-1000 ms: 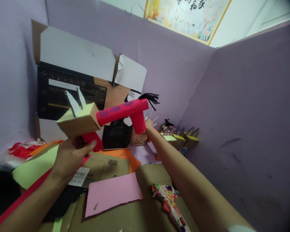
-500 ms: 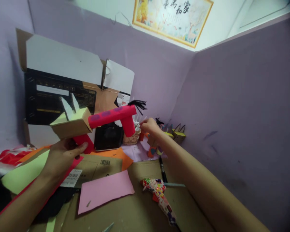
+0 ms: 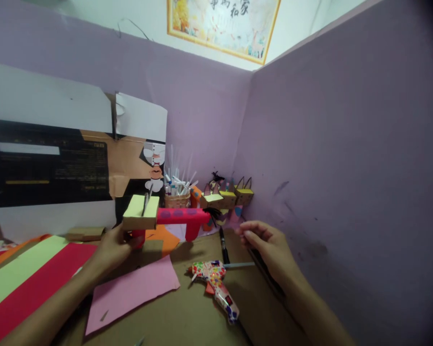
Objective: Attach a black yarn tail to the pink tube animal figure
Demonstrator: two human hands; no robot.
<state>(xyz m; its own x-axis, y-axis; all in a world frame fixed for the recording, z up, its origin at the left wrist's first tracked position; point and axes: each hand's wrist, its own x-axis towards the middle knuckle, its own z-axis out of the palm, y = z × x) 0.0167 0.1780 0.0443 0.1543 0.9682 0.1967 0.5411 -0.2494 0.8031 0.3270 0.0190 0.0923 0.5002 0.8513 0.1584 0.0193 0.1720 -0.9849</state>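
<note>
My left hand (image 3: 117, 247) is closed around a red paper leg under the head of a craft animal. Its body is a red paper tube (image 3: 180, 216) with purple spots, lying level. A small cardboard box head (image 3: 140, 214) with a yellow-green top and upright ears is at its left end. A black yarn tail (image 3: 212, 214) hangs at the right end, above a second red leg. My right hand (image 3: 265, 240) is in the air right of the tail, fingers loosely bent and apart, with nothing visible in them. Below lies a patterned hot glue gun (image 3: 212, 278) with a glue stick in it.
A pink paper sheet (image 3: 133, 295) lies on the cardboard (image 3: 173, 317). A black marker (image 3: 223, 245) is near the glue gun. At the back are a basket (image 3: 178, 201) of pens and sticks, similar craft animals (image 3: 243, 192), and a flattened carton (image 3: 50, 168) against the wall.
The craft animal has come lower and now lies level. My right hand has moved from beside the tail toward me and to the right, and its fingers have loosened. The view has turned right.
</note>
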